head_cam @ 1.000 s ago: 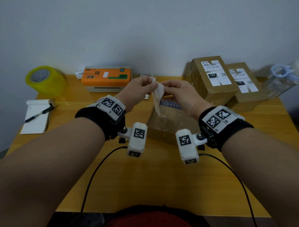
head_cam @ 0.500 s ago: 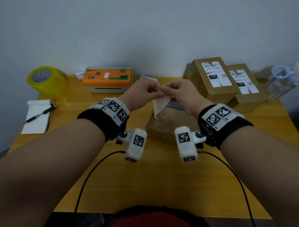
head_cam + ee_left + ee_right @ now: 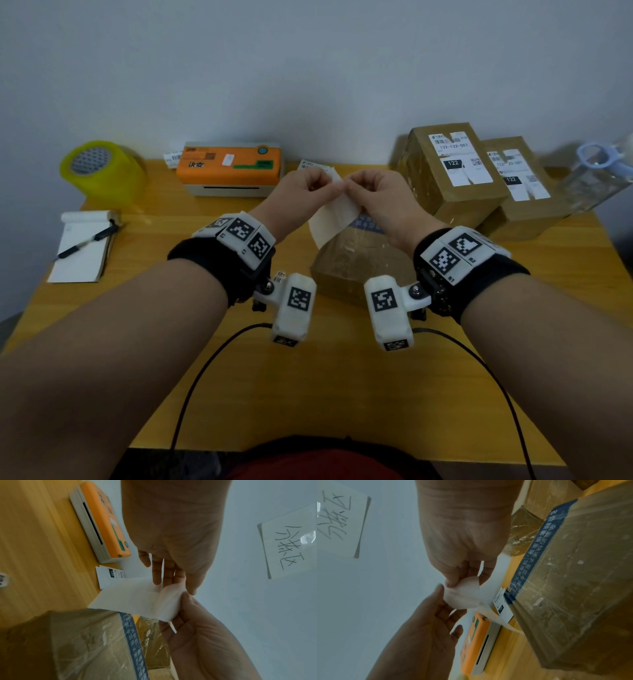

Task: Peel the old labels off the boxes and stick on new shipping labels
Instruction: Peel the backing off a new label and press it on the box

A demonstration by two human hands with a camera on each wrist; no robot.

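Both hands are raised above the brown tape-wrapped cardboard box point(image 3: 356, 260) that sits on the yellow wooden table point(image 3: 308, 394), and between them hangs a white rectangular paper label point(image 3: 334, 221) seen from its blank side. The step in hand looks like splitting the sticker from its backing at one top corner. To do it well, I would roll the corner between thumb and forefinger until the two layers part, then draw them away slowly and keep the sticky face from folding onto itself; the sheet already curls in the right wrist view, so a crease is the likely fault.

The left hand point(image 3: 303, 192) has its fingers point(image 3: 159, 574) pinched narrow on the label's upper edge, thumb against forefinger, the remaining ones loosely extended. The right hand point(image 3: 376, 192) pinches the same corner from the other side, fingertips meeting the left's, knuckles bent. Both wrists are lifted clear of the table, forearms angled inward so the fingertips meet over the box.

Two more brown boxes with white printed labels point(image 3: 455, 168) stand at the far right, well apart, and the orange-topped label printer point(image 3: 229, 168) sits at the back beside a loose printed label point(image 3: 109, 576)
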